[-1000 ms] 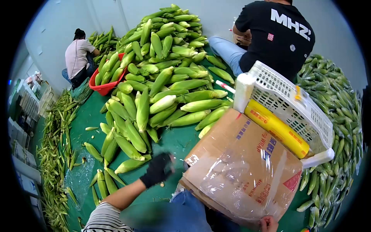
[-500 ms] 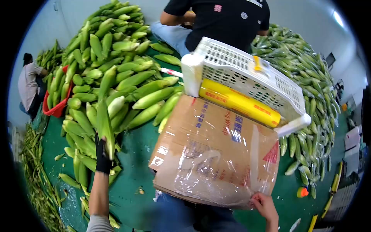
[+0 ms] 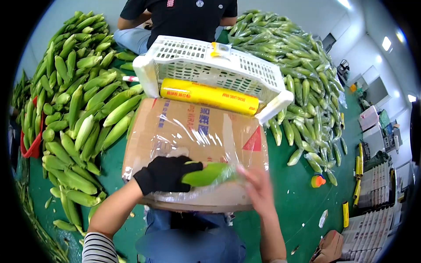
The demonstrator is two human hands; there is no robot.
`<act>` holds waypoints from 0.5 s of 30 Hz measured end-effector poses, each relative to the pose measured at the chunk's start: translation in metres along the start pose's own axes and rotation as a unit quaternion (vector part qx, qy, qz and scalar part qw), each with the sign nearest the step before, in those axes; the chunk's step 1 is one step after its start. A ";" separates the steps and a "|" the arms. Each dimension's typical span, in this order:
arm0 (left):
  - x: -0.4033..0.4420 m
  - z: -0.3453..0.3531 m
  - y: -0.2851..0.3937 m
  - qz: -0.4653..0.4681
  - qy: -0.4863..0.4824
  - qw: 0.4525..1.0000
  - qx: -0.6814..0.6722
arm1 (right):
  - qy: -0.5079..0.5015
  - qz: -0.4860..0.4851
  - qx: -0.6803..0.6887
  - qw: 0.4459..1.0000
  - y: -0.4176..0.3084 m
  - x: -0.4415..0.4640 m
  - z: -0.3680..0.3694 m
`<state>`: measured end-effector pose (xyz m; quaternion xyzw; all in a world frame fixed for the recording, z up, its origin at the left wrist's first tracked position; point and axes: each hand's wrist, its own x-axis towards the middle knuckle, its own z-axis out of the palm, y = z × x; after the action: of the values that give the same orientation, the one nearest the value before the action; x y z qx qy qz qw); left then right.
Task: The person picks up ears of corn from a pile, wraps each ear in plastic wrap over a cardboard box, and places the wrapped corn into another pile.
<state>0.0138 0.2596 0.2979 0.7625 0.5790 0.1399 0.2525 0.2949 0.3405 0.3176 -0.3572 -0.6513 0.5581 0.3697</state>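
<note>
Floor: green [image 3: 289, 210], with unwrapped corn [image 3: 92, 98] heaped on the left and film-wrapped corn [image 3: 302, 87] heaped on the right.
Beyond the box: a white slatted crate [image 3: 256, 72] tipped on its side, with a yellow roll of wrap [image 3: 210, 95] lying along its near side; together they stand between the hands and a seated person in black [image 3: 180, 19].
Cardboard box [image 3: 193, 127]: film-covered, serving as the work surface over the wearer's legs.
Left hand [image 3: 164, 175]: black-gloved, fingers curled over one end of a green ear of corn [image 3: 205, 174].
Right hand [image 3: 258, 184]: bare and blurred at the ear's other end, by clear film; whether it pinches the film, cannot tell.
Since half a second ago: the ear has come from the left heap to above the box; the right hand has left the box's near corner.
Red basket [image 3: 33, 151]: at far left, holding unwrapped ears.
</note>
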 end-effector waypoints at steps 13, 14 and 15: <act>-0.078 -0.018 -0.031 -0.173 0.441 0.844 -0.251 | -0.064 -0.269 -0.418 0.866 0.063 0.093 0.046; -0.051 -0.031 -0.051 -0.106 0.450 0.875 -0.141 | -0.059 -0.289 -0.413 0.862 0.066 0.095 0.045; -0.025 -0.047 -0.075 -0.046 0.326 0.942 -0.071 | -0.053 -0.312 -0.408 0.856 0.068 0.099 0.045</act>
<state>-0.0781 0.2610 0.2978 0.6278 0.6529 0.4094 0.1093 0.2127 0.4146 0.2540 -0.2239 -0.9166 0.1158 0.3103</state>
